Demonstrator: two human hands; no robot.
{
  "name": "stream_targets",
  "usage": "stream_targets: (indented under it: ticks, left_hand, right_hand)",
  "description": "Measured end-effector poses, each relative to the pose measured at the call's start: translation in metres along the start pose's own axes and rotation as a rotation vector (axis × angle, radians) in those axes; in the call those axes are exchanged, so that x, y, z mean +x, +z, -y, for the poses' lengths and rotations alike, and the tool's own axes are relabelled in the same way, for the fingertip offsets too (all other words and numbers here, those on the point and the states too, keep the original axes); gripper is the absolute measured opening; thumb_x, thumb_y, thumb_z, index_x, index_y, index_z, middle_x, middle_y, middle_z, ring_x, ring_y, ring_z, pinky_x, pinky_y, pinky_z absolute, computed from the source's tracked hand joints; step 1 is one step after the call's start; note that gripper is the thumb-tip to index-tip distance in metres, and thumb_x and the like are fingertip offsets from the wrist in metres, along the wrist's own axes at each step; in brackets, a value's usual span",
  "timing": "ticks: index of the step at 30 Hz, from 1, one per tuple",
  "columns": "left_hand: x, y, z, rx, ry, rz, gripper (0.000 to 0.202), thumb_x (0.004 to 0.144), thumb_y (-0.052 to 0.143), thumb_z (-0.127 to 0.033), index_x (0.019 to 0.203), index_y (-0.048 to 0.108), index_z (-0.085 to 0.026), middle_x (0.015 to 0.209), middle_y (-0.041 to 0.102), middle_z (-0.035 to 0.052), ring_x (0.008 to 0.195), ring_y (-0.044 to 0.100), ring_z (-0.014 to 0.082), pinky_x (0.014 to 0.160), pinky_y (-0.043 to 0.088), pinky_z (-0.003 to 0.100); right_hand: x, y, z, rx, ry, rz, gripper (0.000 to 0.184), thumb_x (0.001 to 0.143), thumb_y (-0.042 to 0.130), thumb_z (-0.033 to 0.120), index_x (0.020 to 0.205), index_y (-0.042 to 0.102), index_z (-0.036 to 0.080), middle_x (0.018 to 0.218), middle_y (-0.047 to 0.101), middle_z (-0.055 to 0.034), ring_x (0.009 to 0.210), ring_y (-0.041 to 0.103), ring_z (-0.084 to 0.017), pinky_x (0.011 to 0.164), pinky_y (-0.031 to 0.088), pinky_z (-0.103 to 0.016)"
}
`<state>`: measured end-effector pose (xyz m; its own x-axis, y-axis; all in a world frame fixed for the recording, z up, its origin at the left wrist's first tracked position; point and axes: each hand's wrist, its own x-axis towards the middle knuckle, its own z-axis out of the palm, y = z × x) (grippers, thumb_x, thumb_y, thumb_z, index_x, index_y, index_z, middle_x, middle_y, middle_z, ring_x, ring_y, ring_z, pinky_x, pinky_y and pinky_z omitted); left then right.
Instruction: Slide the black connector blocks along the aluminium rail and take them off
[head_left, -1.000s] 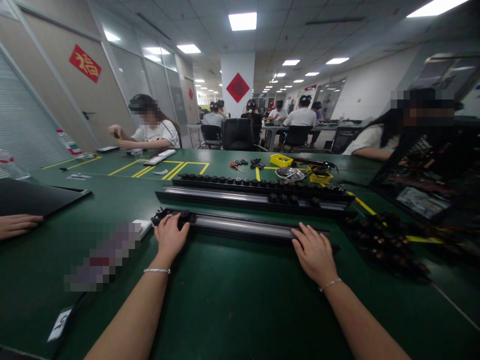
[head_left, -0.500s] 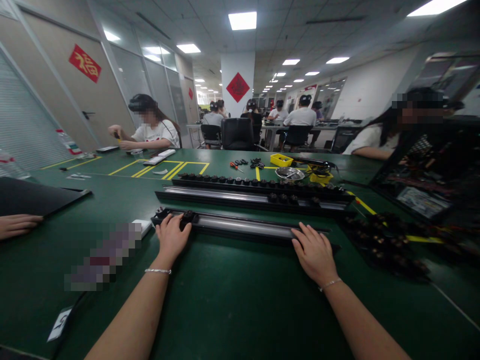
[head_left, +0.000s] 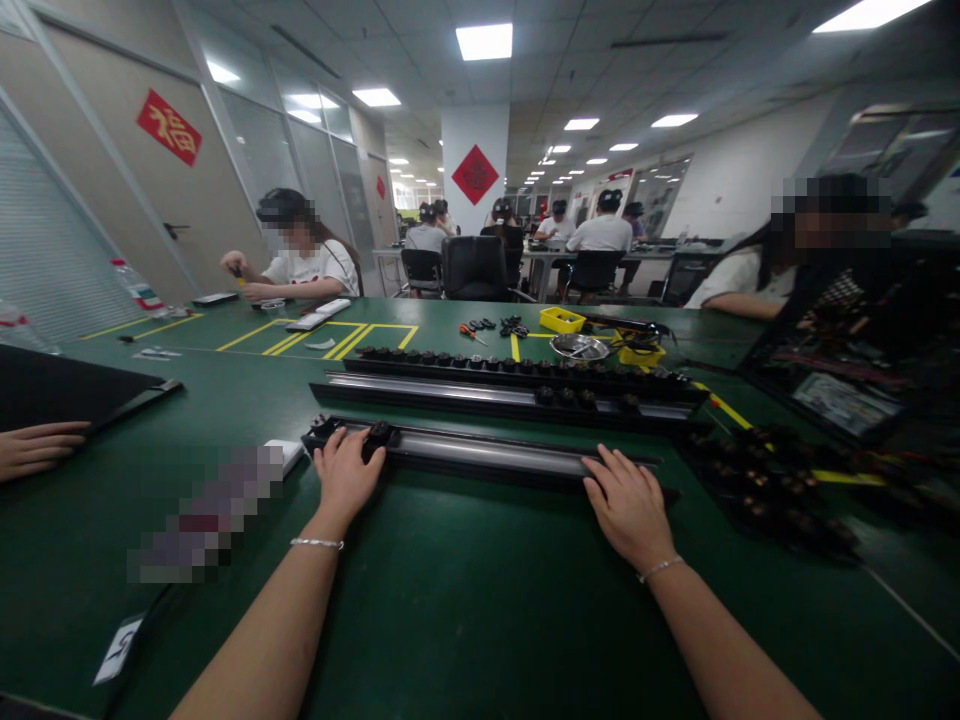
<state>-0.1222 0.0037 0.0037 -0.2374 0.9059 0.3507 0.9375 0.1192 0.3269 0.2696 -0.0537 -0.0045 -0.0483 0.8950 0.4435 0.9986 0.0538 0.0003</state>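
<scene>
A long black channel-shaped rail (head_left: pixel 480 452) with a shiny grey inner face lies across the green table in front of me. My left hand (head_left: pixel 346 482) is at its left end, with thumb and fingers around a small dark round part (head_left: pixel 381 434) seated in the channel. Part of that grip is hidden behind the fingers. My right hand (head_left: pixel 628 502) rests on the right end, its fingers stretched over the near edge. Just beyond lies a second rail (head_left: pixel 435 388) with several such dark parts toward its right. Behind it, a third rail (head_left: pixel 480 363) carries a full row.
Dark round parts are heaped (head_left: pixel 780 490) at the right. Farther back are a metal dish (head_left: pixel 579 347), yellow trays (head_left: pixel 562 320) and an orange-handled screwdriver (head_left: pixel 471 332). A power strip (head_left: pixel 285 455) lies left, near another person's hand (head_left: pixel 41 450) on a black panel (head_left: pixel 67 395).
My left hand and the small dark part have shifted very slightly to the right along the rail. My right hand stays in place.
</scene>
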Motion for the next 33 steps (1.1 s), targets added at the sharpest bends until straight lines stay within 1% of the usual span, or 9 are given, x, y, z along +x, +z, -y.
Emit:
stream_targets:
  ticks: [3, 8, 11, 15, 19, 26, 33]
  left_hand:
    - [0.0, 0.0, -0.0003, -0.003, -0.001, 0.0, 0.044, 0.082, 0.042, -0.038, 0.12, 0.053, -0.017, 0.126, 0.055, 0.0122, 0.13, 0.029, 0.0278, 0.104, 0.018, 0.058]
    - [0.0003, 0.0006, -0.0003, -0.007, 0.015, 0.003, 0.045, 0.082, 0.043, -0.038, 0.12, 0.053, -0.016, 0.126, 0.055, 0.0127, 0.13, 0.029, 0.0283, 0.105, 0.019, 0.057]
    - [0.0006, 0.001, 0.0, -0.002, 0.022, 0.008, 0.045, 0.082, 0.043, -0.038, 0.12, 0.053, -0.015, 0.126, 0.055, 0.0134, 0.13, 0.029, 0.0285, 0.105, 0.019, 0.056]
    - [0.0009, 0.0016, 0.0007, -0.004, 0.029, 0.0, 0.043, 0.082, 0.043, -0.037, 0.119, 0.054, -0.017, 0.125, 0.056, 0.012, 0.129, 0.031, 0.0282, 0.105, 0.02, 0.054]
    - [0.0009, 0.002, 0.001, 0.0, 0.035, -0.003, 0.043, 0.082, 0.044, -0.037, 0.118, 0.055, -0.017, 0.124, 0.056, 0.0118, 0.129, 0.031, 0.0278, 0.105, 0.021, 0.052]
    - [0.0004, 0.0047, 0.0006, 0.002, 0.079, -0.012, 0.043, 0.082, 0.043, -0.037, 0.117, 0.056, -0.015, 0.124, 0.057, 0.0116, 0.13, 0.031, 0.0275, 0.107, 0.02, 0.05]
    - [0.0009, 0.0032, 0.0004, 0.001, 0.098, -0.02, 0.042, 0.081, 0.044, -0.037, 0.114, 0.059, -0.015, 0.12, 0.06, 0.0108, 0.128, 0.034, 0.0276, 0.107, 0.022, 0.046]
  right_hand:
    - [0.0, -0.0007, 0.0003, 0.0, 0.002, 0.001, 0.044, 0.091, 0.027, 0.039, 0.12, 0.057, 0.024, 0.133, 0.049, -0.0062, 0.124, 0.04, -0.023, 0.101, 0.029, -0.045]
    - [-0.0001, -0.0013, 0.0008, -0.001, 0.01, 0.012, 0.045, 0.091, 0.027, 0.039, 0.12, 0.057, 0.024, 0.134, 0.049, -0.0053, 0.125, 0.039, -0.022, 0.102, 0.028, -0.045]
    - [-0.0001, -0.0003, 0.0005, 0.0, 0.008, 0.003, 0.044, 0.091, 0.028, 0.039, 0.12, 0.057, 0.025, 0.134, 0.049, -0.0054, 0.125, 0.04, -0.022, 0.102, 0.028, -0.045]
    - [-0.0002, 0.0023, -0.0004, -0.005, -0.003, -0.019, 0.042, 0.09, 0.03, 0.037, 0.12, 0.057, 0.025, 0.134, 0.049, -0.0052, 0.124, 0.04, -0.022, 0.101, 0.029, -0.045]
    - [-0.0003, 0.0034, -0.001, -0.01, -0.007, -0.027, 0.042, 0.09, 0.031, 0.037, 0.12, 0.057, 0.026, 0.133, 0.049, -0.0052, 0.124, 0.041, -0.023, 0.101, 0.029, -0.045]
    - [-0.0001, 0.0003, -0.0004, -0.004, 0.004, 0.008, 0.044, 0.09, 0.028, 0.039, 0.121, 0.056, 0.024, 0.134, 0.049, -0.0056, 0.124, 0.04, -0.023, 0.101, 0.029, -0.045]
    - [-0.0002, 0.0004, -0.0007, 0.004, -0.001, 0.001, 0.045, 0.091, 0.027, 0.039, 0.12, 0.057, 0.024, 0.133, 0.049, -0.006, 0.124, 0.04, -0.023, 0.101, 0.029, -0.045]
